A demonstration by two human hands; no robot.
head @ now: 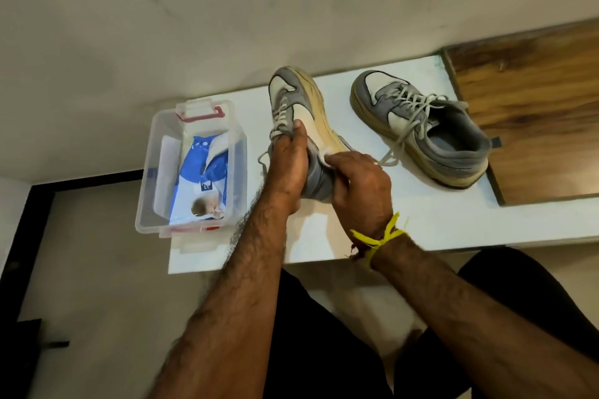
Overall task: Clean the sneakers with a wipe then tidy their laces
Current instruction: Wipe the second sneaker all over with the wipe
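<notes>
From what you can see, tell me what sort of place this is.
Probably a room at home, not a workshop: worn sneakers on a white table against a plain wall, and a clear plastic box holding a baby-wipe pack.

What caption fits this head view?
Left hand tilts one sneaker while right hand wipes its heel.

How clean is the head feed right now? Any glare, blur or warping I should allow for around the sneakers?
Head view: wide-angle warp bends the white table edge; bright light washes out its surface; the held sneaker and the second sneaker read sharp; the left hand and right hand show little blur.
</notes>
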